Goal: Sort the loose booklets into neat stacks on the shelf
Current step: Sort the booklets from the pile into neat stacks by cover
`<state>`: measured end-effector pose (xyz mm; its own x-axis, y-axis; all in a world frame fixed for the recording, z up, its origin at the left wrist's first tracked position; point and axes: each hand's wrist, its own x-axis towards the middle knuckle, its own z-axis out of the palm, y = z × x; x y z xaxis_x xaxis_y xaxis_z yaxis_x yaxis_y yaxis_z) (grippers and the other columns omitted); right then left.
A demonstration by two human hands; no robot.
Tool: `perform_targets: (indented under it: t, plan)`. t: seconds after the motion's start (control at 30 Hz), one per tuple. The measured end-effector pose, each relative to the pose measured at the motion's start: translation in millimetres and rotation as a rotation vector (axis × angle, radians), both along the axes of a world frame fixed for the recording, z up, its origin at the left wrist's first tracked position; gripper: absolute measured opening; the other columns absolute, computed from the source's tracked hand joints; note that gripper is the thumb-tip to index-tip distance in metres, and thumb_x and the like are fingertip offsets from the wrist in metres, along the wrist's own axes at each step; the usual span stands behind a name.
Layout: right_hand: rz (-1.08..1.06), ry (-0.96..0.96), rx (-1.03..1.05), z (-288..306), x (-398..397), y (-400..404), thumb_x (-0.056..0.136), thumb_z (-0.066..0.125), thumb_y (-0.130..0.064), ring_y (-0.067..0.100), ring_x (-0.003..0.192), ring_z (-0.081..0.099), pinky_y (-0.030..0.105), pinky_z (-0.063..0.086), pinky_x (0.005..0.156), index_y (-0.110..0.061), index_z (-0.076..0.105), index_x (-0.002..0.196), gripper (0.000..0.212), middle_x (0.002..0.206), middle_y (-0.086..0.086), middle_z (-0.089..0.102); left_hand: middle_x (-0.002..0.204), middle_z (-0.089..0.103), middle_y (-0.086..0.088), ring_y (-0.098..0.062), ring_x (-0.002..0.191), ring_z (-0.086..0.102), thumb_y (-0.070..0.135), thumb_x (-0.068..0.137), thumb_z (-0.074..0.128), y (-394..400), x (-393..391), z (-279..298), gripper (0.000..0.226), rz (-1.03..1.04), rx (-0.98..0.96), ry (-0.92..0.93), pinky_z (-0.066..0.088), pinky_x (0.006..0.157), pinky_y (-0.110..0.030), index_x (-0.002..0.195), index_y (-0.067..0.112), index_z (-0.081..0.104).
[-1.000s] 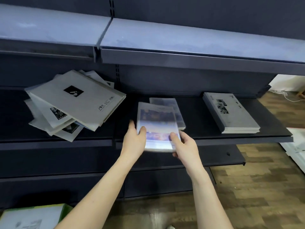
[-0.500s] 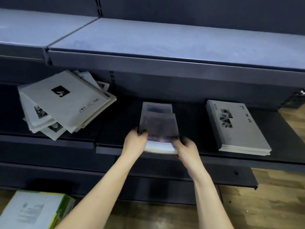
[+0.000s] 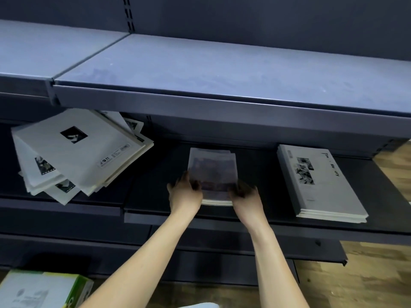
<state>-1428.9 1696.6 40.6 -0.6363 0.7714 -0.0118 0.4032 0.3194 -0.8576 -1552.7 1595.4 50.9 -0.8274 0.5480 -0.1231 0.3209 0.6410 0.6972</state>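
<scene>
A small stack of glossy booklets (image 3: 212,172) lies on the dark middle shelf (image 3: 255,216), under the upper shelf. My left hand (image 3: 184,194) grips its left edge and my right hand (image 3: 245,196) grips its right edge, both near the stack's front corners. To the left, a messy pile of large grey-white booklets (image 3: 75,152) fans out over the shelf's front edge. To the right sits a neat stack of grey booklets (image 3: 320,183).
The upper shelf (image 3: 222,72) juts out over the work area. A white and green box (image 3: 42,290) stands on the floor at the lower left. Wooden floor (image 3: 367,281) shows at the right below a lower shelf.
The small booklets went from lifted in front of the shelf to lying deeper on it, squared over the ones beneath. Both hands followed inward.
</scene>
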Motion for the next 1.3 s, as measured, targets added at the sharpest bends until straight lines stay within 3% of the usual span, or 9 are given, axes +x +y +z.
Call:
perform_targets:
  t: [0.13,0.27,0.43,0.6,0.7,0.8,0.9,1.07,1.3]
  plan:
    - [-0.008,-0.075,0.077,-9.9,-12.2,4.9,0.104,0.042,-0.02,0.025,0.104,0.055,0.033,0.036,0.093,-0.02,0.064,0.109,0.023,0.093,-0.01,0.058,0.133,0.056,-0.008,-0.026,0.123,0.048,0.02,0.099,0.04,11.3,-12.8,-17.3,0.04,-0.032,-0.037,0.057,0.023,0.109,-0.035,0.139,0.014,0.044]
    - [-0.1,-0.106,0.173,-18.1,-19.5,4.3,0.104,0.046,-0.021,0.028,0.134,0.044,0.032,0.03,0.114,-0.016,0.057,0.135,0.033,0.136,0.002,0.059,0.141,0.051,-0.008,-0.028,0.129,0.043,0.021,0.1,0.038,18.9,-18.0,-25.4,0.045,-0.018,-0.064,0.072,0.027,0.11,-0.037,0.144,0.014,0.037]
    - [-0.19,-0.077,0.295,-46.5,-27.2,4.1,0.1,0.049,-0.017,0.03,0.111,0.057,0.034,0.043,0.095,-0.015,0.065,0.118,0.024,0.113,0.004,0.068,0.155,0.031,-0.008,-0.036,0.139,0.028,0.021,0.1,0.043,18.2,-17.4,-25.4,0.062,-0.001,-0.131,0.023,0.03,0.111,-0.046,0.155,0.019,0.016]
    - [-0.227,-0.159,0.298,-60.5,-35.4,6.8,0.1,0.044,-0.015,0.025,0.115,0.05,0.022,0.027,0.095,-0.02,0.058,0.129,0.032,0.121,0.002,0.063,0.16,0.018,-0.011,-0.029,0.136,0.041,0.018,0.103,0.039,20.8,-14.3,-26.3,0.062,0.004,0.01,-0.077,0.045,0.098,-0.033,0.157,0.017,0.007]
    - [-0.186,-0.044,0.174,-57.0,-36.0,4.1,0.099,0.049,-0.028,0.021,0.121,0.053,0.03,0.046,0.098,-0.024,0.053,0.134,0.036,0.127,-0.001,0.06,0.159,0.019,-0.011,-0.028,0.133,0.044,0.02,0.104,0.039,20.7,-13.3,-26.2,0.062,0.007,0.031,-0.06,0.046,0.096,-0.031,0.157,0.017,0.006]
    - [-0.097,0.006,-0.03,-38.6,-28.7,-4.5,0.084,0.075,-0.044,0.001,0.122,0.047,0.016,0.044,0.097,-0.031,0.032,0.151,0.08,0.136,-0.018,0.044,0.159,0.02,-0.01,-0.027,0.133,0.045,0.022,0.103,0.04,21.4,-12.8,-27.4,0.063,0.01,0.028,-0.058,0.047,0.095,-0.032,0.157,0.017,0.006]
    - [0.021,-0.034,-0.142,-38.0,-19.9,-1.2,0.066,0.089,-0.048,-0.003,0.128,0.041,-0.002,0.033,0.087,-0.028,0.004,0.159,0.127,0.143,-0.02,0.038,0.16,0.017,-0.01,-0.029,0.135,0.043,0.02,0.103,0.041,20.6,-13.7,-28.6,0.065,0.013,0.028,-0.069,0.047,0.099,-0.035,0.157,0.018,0.006]
    - [0.023,-0.135,-0.023,-50.3,-19.4,12.4,0.067,0.09,-0.035,0.01,0.129,0.052,0.028,0.046,0.108,-0.024,0.016,0.159,0.119,0.146,-0.003,0.051,0.159,0.019,-0.01,-0.029,0.132,0.045,0.017,0.103,0.039,19.7,-11.9,-27.5,0.064,-0.011,0.032,-0.044,0.046,0.096,-0.031,0.157,0.018,0.005]
    - [-0.004,-0.134,0.025,-51.3,-22.5,14.0,0.063,0.092,-0.033,0.013,0.126,0.055,0.033,0.049,0.105,-0.024,0.026,0.155,0.114,0.138,-0.005,0.057,0.158,0.021,-0.012,-0.028,0.129,0.048,0.02,0.104,0.039,18.9,-8.8,-23.4,0.064,-0.028,-0.01,-0.03,0.047,0.091,-0.031,0.157,0.018,0.004]
